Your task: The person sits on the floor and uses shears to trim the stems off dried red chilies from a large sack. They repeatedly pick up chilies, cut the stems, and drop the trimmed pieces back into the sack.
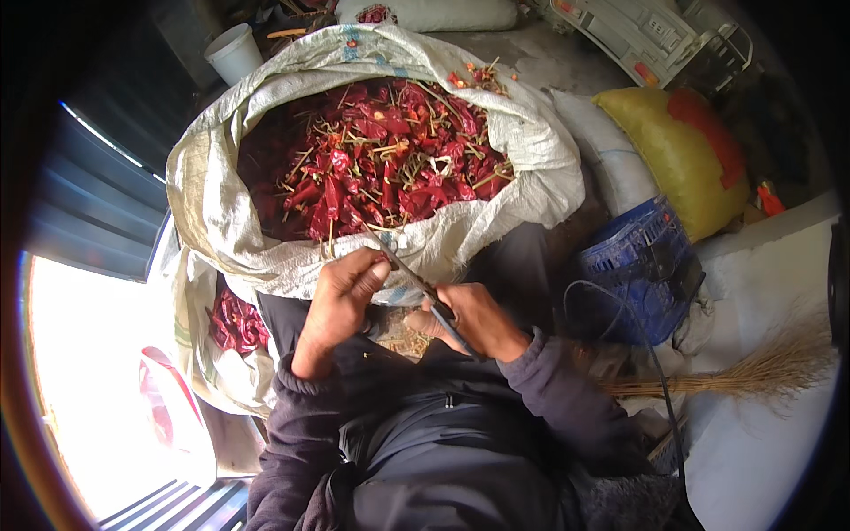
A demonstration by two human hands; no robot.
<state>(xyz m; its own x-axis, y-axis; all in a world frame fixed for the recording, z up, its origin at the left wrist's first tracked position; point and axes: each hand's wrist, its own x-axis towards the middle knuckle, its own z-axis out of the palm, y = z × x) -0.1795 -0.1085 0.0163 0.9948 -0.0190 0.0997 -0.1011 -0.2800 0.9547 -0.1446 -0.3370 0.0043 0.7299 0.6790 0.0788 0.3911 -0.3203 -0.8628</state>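
Observation:
A big open white woven sack point(199, 179) full of dried red chilies point(392, 152) with pale stalks stands before me. At its near rim, my left hand point(342, 299) is closed, thumb against the bent fingers. A small dark red bit, seemingly a piece of dried chili point(383, 256), shows at its fingertips; the rest is hidden. My right hand point(475, 318) grips a pair of metal scissors point(412, 275). Their blades point up and left, past the left fingertips to the sack's rim. The blades look nearly together.
A second sack of chilies point(239, 325) stands at left, below a white bucket point(236, 53). To the right are a blue plastic crate point(634, 265), a full yellow sack point(664, 152), a straw broom point(744, 378) and a dark cable point(654, 358). Chili scraps point(481, 79) lie on the sack's far rim.

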